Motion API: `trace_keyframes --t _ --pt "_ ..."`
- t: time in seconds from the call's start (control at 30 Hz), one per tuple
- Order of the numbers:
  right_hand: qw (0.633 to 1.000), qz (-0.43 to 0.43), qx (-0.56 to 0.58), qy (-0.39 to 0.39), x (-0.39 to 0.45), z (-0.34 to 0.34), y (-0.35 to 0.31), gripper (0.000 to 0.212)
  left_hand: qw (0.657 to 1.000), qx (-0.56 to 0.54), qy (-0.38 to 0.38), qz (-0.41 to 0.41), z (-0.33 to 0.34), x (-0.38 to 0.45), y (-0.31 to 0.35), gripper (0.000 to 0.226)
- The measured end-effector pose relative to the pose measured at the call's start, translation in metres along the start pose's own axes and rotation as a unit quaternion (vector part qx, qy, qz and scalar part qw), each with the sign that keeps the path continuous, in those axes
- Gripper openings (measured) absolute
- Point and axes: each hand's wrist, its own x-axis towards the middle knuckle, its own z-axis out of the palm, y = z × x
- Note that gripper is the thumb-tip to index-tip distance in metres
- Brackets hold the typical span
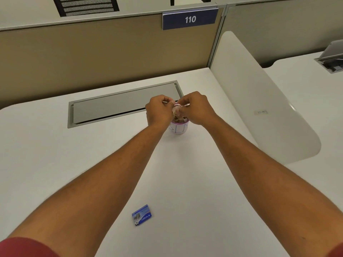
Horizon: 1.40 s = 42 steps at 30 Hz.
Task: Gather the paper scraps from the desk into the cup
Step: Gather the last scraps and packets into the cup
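A small white paper cup (pixel 178 128) with a purple rim stands on the white desk (pixel 55 154), near the middle. Paper scraps fill it to the top. My left hand (pixel 160 111) and my right hand (pixel 197 108) meet right above the cup. Both pinch a bunch of crumpled paper scraps (pixel 177 110) between their fingertips, hanging just over the cup's mouth. The cup's upper part is partly hidden behind my hands.
A small blue box (pixel 142 215) lies on the desk near its front. A grey cable-tray lid (pixel 122 103) is set into the desk behind the cup. A tan partition with a "110" sign (pixel 189 19) stands at the back, a white divider (pixel 259 108) on the right.
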Motion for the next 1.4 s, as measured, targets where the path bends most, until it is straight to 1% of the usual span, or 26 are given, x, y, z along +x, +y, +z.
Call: trace_keyframes --t 0.07,0.13,0.2,0.27,0.37,0.43,0.53,0.63,0.77,0.87,1.0,1.07,1.13,1.27,1.33,1.4 --pt "1.0 0.013 0.026 -0.005 0.001 -0.005 0.001 0.027 1.0 -0.026 -0.009 -0.01 -0.003 0.001 0.001 0.017" --pt "0.998 0.03 0.06 -0.003 0.003 -0.007 0.002 0.034 0.999 -0.042 -0.029 -0.014 -0.007 0.001 0.0 0.018" --pt "0.996 0.039 0.08 0.008 0.002 -0.008 0.004 0.035 0.999 -0.028 -0.04 -0.002 -0.011 -0.002 -0.001 0.019" --pt "0.996 0.033 0.074 0.033 0.0 -0.009 0.009 0.033 0.999 -0.011 -0.043 0.016 -0.014 -0.004 -0.003 0.02" --pt "0.996 0.012 0.034 0.081 -0.01 -0.01 0.021 0.026 0.996 0.052 -0.038 0.07 -0.017 -0.008 -0.01 0.019" --pt "0.997 -0.009 0.007 0.081 -0.019 -0.006 0.027 0.017 0.989 0.094 -0.036 0.105 -0.017 -0.009 -0.017 0.02" --pt "0.995 -0.052 -0.039 0.07 -0.029 0.003 0.03 0.024 0.973 0.181 -0.041 0.137 -0.016 -0.011 -0.024 0.026" --pt "0.988 -0.089 -0.111 0.056 -0.026 0.01 0.03 0.028 0.95 0.26 -0.056 0.16 -0.012 -0.013 -0.027 0.034" --pt "0.987 -0.06 -0.142 0.036 -0.015 0.019 0.034 0.025 0.935 0.303 -0.074 0.168 -0.008 -0.011 -0.031 0.038" --pt "0.984 -0.057 -0.167 0.029 -0.011 0.024 0.034 0.023 0.929 0.314 -0.098 0.172 -0.007 -0.008 -0.03 0.04" --pt "0.984 -0.049 -0.173 0.015 -0.011 0.023 0.032 0.02 0.916 0.333 -0.128 0.185 -0.01 -0.007 -0.024 0.039" --pt "0.986 -0.065 -0.153 0.011 -0.015 0.017 0.03 0.02 0.911 0.334 -0.132 0.203 -0.016 -0.007 -0.023 0.038" --pt "0.992 -0.078 -0.094 0.037 -0.023 0.01 0.027 0.02 0.913 0.32 -0.127 0.218 -0.023 -0.008 -0.024 0.035" --pt "0.99 -0.061 0.056 0.114 -0.052 0.003 0.02 0.021 0.939 0.234 -0.105 0.23 -0.041 -0.013 -0.031 0.023" --pt "0.988 -0.059 0.08 0.116 -0.071 0.007 0.015 0.019 0.949 0.189 -0.095 0.235 -0.055 -0.02 -0.04 0.018" --pt "0.989 -0.058 0.095 0.094 -0.093 0.018 0.011 0.016 0.956 0.16 -0.093 0.228 -0.073 -0.03 -0.054 0.013"
